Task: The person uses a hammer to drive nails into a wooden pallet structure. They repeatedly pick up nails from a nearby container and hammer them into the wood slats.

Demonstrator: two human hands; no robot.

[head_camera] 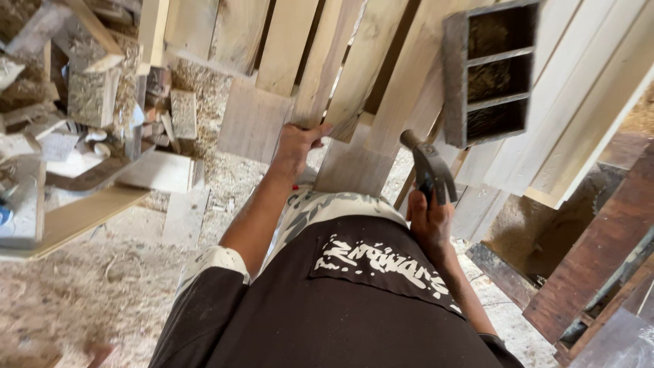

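We see a claw hammer (428, 165) with a dark metal head, its striking face pointing up and to the left, its claw curving down to the right; its handle is hidden in the fist that grips it. It hangs just in front of a pale wooden slat structure (354, 88), whose planks run side by side and tilt. The hammer head is just beside the planks, contact unclear.
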